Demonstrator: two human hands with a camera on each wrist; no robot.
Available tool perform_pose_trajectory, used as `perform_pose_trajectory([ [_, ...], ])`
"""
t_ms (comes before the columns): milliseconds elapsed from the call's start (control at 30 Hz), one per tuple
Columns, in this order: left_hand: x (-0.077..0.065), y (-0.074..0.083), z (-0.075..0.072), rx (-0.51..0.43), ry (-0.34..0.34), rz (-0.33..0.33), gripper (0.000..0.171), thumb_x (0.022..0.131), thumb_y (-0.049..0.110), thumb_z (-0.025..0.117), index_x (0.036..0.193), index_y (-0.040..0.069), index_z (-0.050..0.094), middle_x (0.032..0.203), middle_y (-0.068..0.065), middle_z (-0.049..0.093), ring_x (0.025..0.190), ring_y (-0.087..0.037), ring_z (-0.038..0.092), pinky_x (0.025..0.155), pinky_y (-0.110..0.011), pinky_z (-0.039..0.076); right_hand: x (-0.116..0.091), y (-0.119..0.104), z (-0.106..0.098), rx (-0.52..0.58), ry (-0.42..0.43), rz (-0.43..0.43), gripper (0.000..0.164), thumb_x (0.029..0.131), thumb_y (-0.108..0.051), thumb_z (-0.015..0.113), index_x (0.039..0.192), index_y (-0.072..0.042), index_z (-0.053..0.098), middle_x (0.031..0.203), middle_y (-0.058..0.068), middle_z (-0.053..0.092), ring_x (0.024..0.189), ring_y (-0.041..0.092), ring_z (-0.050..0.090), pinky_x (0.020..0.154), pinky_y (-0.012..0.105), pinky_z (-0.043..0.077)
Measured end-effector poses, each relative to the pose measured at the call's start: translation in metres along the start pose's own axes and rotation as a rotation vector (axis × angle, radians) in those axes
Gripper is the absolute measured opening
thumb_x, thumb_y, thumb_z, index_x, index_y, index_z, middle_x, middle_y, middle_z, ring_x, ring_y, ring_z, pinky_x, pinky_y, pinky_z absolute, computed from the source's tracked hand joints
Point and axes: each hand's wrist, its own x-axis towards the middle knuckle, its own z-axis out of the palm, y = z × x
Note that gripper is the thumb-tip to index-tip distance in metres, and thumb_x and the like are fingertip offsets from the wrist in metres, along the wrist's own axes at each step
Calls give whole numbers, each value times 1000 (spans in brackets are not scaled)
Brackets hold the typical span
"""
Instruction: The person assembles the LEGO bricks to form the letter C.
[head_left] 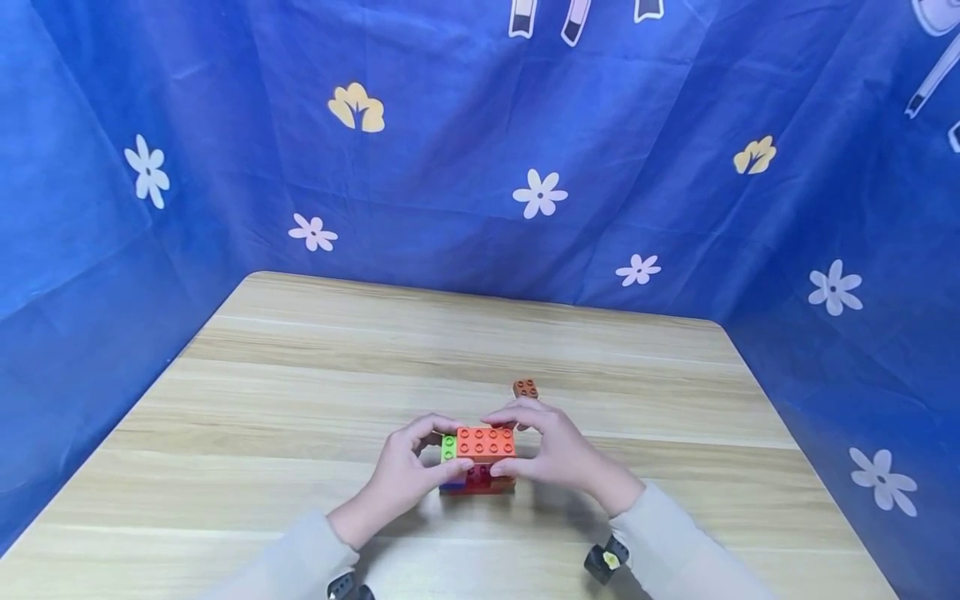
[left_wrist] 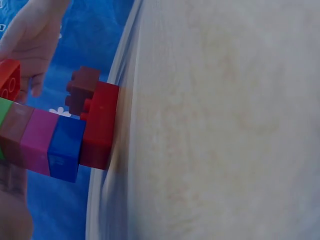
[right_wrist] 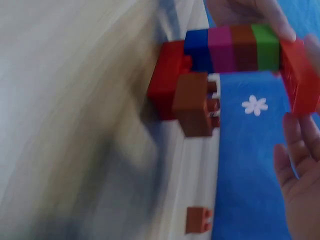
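A tower of toy building bricks stands on the table; from the bottom, a long red brick, then blue, magenta, brown and green bricks. On top is an orange-red brick, overhanging to the right. My left hand holds the tower's top from the left, thumb in front, fingers behind. With thumb and fingers, my right hand pinches the overhanging orange-red brick. Another brown brick appears to sit on the base brick's right end.
A small orange-brown brick lies on the wooden table just beyond my right hand. Blue cloth printed with flowers hangs behind the table and along both sides.
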Motion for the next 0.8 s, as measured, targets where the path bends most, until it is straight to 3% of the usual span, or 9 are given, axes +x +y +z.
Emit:
perform_pose_trajectory([
  [333, 0, 0, 0, -9, -2, -36, 35, 71, 9, 82, 101, 7, 65, 105, -3, 66, 88, -22, 63, 86, -37, 51, -13, 37, -11, 99, 97, 90, 56, 66, 0, 83, 118, 4, 61, 102, 18, 64, 87, 33, 61, 78, 46, 52],
  [567, 0, 1, 0, -18, -3, -52, 34, 71, 9, 82, 100, 6, 65, 105, -4, 66, 88, -25, 63, 85, -35, 51, -14, 63, -20, 69, 125, 250, 52, 75, -16, 82, 121, -5, 63, 108, 11, 64, 93, 24, 60, 84, 43, 50],
  [800, 0, 2, 1, -25, -4, -62, 35, 71, 8, 82, 101, 5, 65, 105, -6, 66, 88, -26, 63, 85, -36, 52, -7, 87, -22, 0, 162, 310, 52, 75, -21, 82, 121, -6, 63, 111, 8, 65, 94, 20, 60, 83, 37, 51],
])
